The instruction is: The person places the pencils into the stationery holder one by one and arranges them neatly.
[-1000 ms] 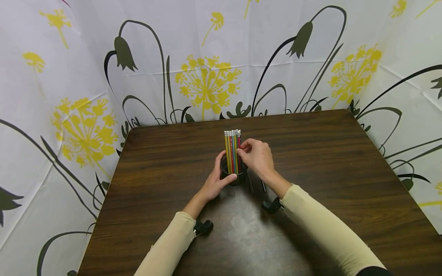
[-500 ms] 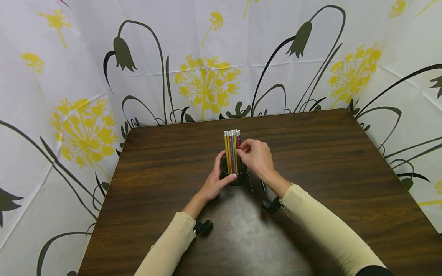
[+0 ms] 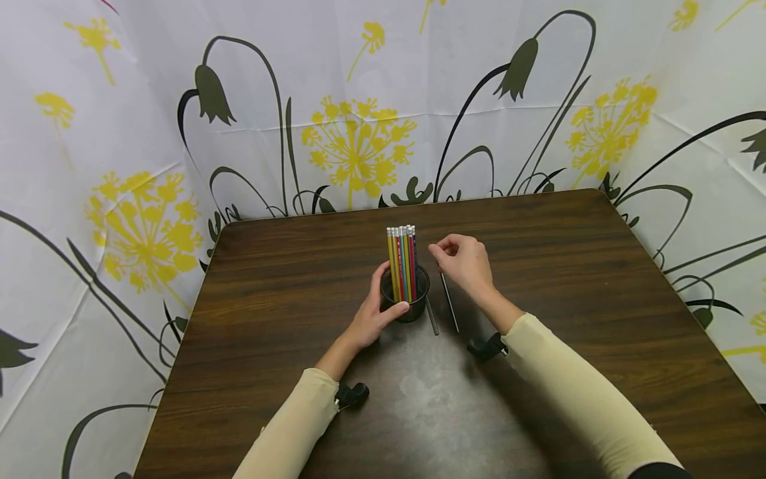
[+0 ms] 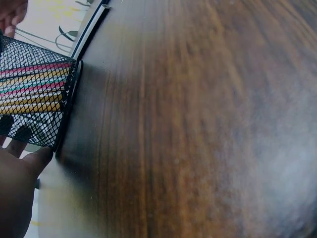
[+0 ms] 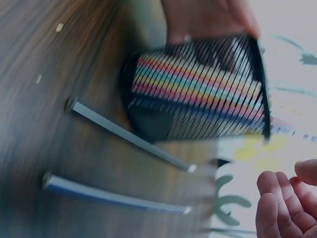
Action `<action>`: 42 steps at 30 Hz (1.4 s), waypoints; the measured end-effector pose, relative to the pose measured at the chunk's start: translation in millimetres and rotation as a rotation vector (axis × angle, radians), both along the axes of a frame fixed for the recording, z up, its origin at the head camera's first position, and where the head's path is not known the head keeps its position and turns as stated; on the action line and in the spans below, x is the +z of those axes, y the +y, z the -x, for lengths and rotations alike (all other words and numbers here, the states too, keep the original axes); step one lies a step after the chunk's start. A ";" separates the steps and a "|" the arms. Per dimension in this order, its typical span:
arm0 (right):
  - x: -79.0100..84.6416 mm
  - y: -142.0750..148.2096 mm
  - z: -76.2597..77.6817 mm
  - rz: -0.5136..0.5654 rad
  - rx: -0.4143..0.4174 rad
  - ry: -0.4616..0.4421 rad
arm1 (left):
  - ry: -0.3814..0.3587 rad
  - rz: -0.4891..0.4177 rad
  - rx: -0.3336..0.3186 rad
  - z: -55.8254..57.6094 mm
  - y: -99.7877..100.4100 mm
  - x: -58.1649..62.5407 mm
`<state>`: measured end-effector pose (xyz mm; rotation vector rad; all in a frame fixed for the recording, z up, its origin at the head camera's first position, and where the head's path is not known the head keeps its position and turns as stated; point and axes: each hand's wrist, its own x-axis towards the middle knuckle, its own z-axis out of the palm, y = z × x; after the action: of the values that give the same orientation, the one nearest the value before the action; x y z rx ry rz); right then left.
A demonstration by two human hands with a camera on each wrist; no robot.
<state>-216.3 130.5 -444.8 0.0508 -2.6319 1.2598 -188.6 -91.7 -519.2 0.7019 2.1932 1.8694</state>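
Several colored pencils point(image 3: 402, 263), eraser ends up, stand in a black mesh pencil cup point(image 3: 413, 313) on the table. My left hand point(image 3: 370, 318) grips this cup from its left side, thumb across the front. In the left wrist view that hand's fingertips point(image 4: 39, 158) press at the cup's base. My right hand point(image 3: 465, 265) is in the air just right of the cup, fingers loosely bent, nothing between them. Beneath and beside it two pencils lie on the table: a grey pencil point(image 5: 133, 136) closest to the cup and a bluish silver pencil point(image 5: 114, 194) farther right.
The dark wood-grain table point(image 3: 287, 299) reaches back to a white cloth point(image 3: 359, 66) printed with yellow and grey-green flowers. Both wrists wear black devices. In the right wrist view a few small pale flecks point(image 5: 60, 28) show on the table.
My right hand has come away from the pencils in the cup and moved right, over the lying pencils. The left hand keeps its hold on the cup.
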 end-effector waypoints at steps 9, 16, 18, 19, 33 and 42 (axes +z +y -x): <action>-37.7 20.9 9.8 -0.168 -0.011 -0.266 | -0.016 -0.033 -0.042 -5.5 -1.1 16.3; -63.5 25.7 15.3 -0.209 0.026 -0.303 | 0.013 -0.014 -0.012 1.0 -0.5 -2.3; -66.0 24.9 16.3 -0.239 0.012 -0.291 | 0.019 -0.022 -0.015 1.1 -0.5 -2.9; -66.9 23.9 17.0 -0.259 0.004 -0.285 | 0.020 -0.027 -0.015 1.0 -0.7 -2.9; -64.1 15.6 19.1 -0.363 -0.045 -0.261 | 0.015 -0.002 -0.001 -0.8 -0.8 0.2; -59.5 17.5 19.8 -0.312 -0.048 -0.304 | 0.003 0.009 0.003 0.7 -0.8 -1.3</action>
<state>-236.1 148.0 -504.2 -0.1641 -3.0476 0.8901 -189.2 -92.5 -520.5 0.7005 2.2039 1.8601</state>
